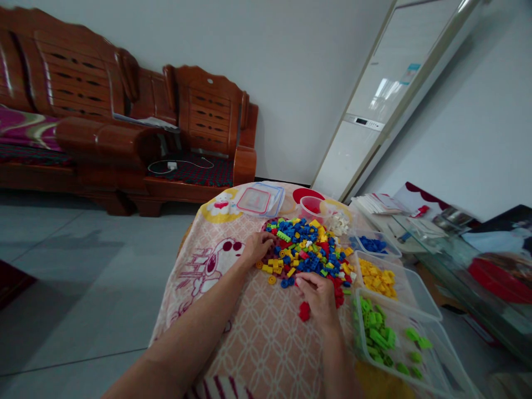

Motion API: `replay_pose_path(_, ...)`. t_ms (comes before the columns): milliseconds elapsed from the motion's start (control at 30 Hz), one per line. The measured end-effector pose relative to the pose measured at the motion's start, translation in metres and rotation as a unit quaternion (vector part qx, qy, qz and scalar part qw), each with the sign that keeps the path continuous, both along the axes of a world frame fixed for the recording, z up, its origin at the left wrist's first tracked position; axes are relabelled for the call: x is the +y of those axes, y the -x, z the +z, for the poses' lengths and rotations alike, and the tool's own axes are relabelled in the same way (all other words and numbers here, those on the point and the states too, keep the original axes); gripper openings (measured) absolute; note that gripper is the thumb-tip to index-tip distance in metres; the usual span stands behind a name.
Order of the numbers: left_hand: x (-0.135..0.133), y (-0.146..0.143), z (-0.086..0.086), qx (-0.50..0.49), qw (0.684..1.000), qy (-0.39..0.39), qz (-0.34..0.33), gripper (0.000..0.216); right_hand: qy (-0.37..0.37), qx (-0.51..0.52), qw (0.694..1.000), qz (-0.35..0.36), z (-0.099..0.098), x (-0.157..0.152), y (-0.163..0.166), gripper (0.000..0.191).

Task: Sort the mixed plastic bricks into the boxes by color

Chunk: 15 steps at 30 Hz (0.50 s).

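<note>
A mixed heap of toy building bricks (307,246) in blue, yellow, red, green and white lies on a patterned cloth (266,332). My left hand (256,247) is at the heap's left edge with its fingers bent together; whatever they pinch is too small to make out. At the near edge, my right hand (319,293) has thumb and fingertips closed beside a pair of blue bricks (286,282); what is between them cannot be made out. A red brick (305,311) lies just below that hand. More red bricks (338,292) lie to its right.
Clear boxes hold blue bricks (372,244), yellow bricks (378,279) and green bricks (376,330) along the right. Behind the heap are a pink tub (312,206), white bricks (338,223) and stacked lids (261,200). A glass table (457,271) stands at right.
</note>
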State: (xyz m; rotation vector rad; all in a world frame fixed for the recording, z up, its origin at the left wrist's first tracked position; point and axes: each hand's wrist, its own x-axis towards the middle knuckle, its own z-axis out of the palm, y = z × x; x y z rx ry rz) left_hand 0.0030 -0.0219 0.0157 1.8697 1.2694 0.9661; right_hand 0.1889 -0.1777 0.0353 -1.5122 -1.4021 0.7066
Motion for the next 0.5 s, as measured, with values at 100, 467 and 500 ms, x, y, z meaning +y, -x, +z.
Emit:
replay_pose_path(100,0.001,0.000,0.000,-0.002,1.000,0.001,0.000,0.027,0.021,0.095,0.995,-0.036,0.005,0.008,-0.002,0.033)
replay_pose_path(467,-0.004,0.000,0.005,0.000,1.000,-0.012,0.002,0.026,-0.161,0.205,0.953,-0.154,0.068,0.127,-0.029,0.051)
replay_pose_path(500,-0.004,0.000,0.005,0.000,1.000,-0.013,0.005,0.027,-0.177,0.192,0.953,-0.157,0.073,0.135,-0.034,0.052)
